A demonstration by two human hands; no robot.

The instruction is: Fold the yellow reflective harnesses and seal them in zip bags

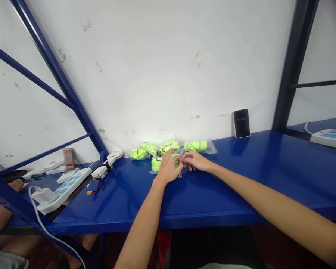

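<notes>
A clear zip bag with a folded neon-yellow reflective garment (156, 164) lies on the blue table in front of me. My left hand (170, 166) rests over it, its thumb and fingers pinched at the bag's open-end edge. My right hand (196, 160) pinches the same edge from the right, with fingertips close to those of the left. Behind the hands lie several more bagged neon-yellow bundles: one bundle at the left (138, 153), one in the middle (168, 146) and one at the right (196, 145). The fingers partly hide the edge they grip.
A digital clock showing 21:45 (241, 123) stands against the wall at the right. A small white fan (114, 155) and a cable with a yellow connector (93, 191) lie left. Power strips (67, 190) and blue frame posts flank the table. A co-worker's arm (1, 213) is at far left.
</notes>
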